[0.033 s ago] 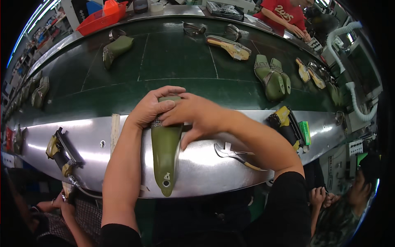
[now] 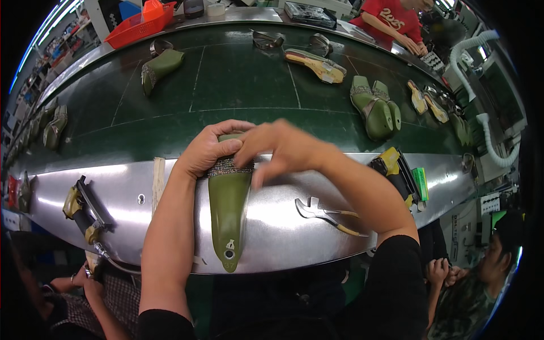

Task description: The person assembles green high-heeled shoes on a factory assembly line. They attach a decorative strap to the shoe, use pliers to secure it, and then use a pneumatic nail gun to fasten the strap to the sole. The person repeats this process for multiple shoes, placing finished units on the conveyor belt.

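Note:
A green shoe last [image 2: 229,198] lies on the metal worktop, its holed heel end toward me. A glittery strap [image 2: 224,165] wraps across it near the far end. My left hand [image 2: 207,148] is closed round that far end, thumb on top. Just right of the strap, my right hand [image 2: 277,150] is blurred by motion, its thumb apart from the bent fingers and nothing visible between them. A pair of lasting pincers [image 2: 326,215] lies on the metal to the right, under my right forearm.
A staple gun [image 2: 85,209] with a hose lies left; another [image 2: 396,173] lies right beside a green box [image 2: 420,182]. More lasts [image 2: 374,113] and straps [image 2: 267,39] sit on the dark green belt [image 2: 238,73]. A red basket [image 2: 140,25] stands beyond. People work on both sides and across.
My right hand has lifted off the strap and moved slightly up and right, uncovering more of the glittery band. The left hand keeps its hold.

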`<state>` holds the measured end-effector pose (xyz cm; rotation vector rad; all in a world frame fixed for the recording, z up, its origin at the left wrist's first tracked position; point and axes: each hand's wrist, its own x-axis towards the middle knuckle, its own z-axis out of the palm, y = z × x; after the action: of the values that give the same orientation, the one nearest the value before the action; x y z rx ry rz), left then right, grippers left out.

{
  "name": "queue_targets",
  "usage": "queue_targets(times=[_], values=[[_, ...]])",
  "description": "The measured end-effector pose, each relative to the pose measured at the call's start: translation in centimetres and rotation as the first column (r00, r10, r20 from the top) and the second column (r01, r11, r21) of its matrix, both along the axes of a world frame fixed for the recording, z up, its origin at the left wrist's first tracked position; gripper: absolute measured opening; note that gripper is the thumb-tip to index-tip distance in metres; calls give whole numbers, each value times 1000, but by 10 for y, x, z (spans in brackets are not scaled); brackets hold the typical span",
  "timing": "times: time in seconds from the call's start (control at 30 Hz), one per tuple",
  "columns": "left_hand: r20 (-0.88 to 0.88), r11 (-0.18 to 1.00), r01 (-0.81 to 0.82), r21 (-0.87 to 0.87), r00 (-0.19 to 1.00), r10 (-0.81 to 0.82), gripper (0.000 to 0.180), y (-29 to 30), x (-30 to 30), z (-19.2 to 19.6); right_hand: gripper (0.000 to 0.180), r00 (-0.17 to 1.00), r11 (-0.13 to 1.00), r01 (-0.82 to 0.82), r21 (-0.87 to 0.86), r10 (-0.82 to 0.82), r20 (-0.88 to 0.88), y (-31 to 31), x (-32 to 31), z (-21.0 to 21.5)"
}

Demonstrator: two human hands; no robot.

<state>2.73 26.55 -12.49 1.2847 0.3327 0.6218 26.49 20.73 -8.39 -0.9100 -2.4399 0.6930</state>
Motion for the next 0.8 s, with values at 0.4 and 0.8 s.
queue_targets(times=[0.4, 0.8], values=[[-27, 995, 15, -101, 999, -18, 48, 6, -3, -6, 81, 107, 98, 909, 405, -994, 0, 149, 225, -70], [-16, 995, 21, -96, 1000, -22, 44, 8, -2, -5, 44, 406, 422, 799, 429, -904, 133, 83, 140, 3]])
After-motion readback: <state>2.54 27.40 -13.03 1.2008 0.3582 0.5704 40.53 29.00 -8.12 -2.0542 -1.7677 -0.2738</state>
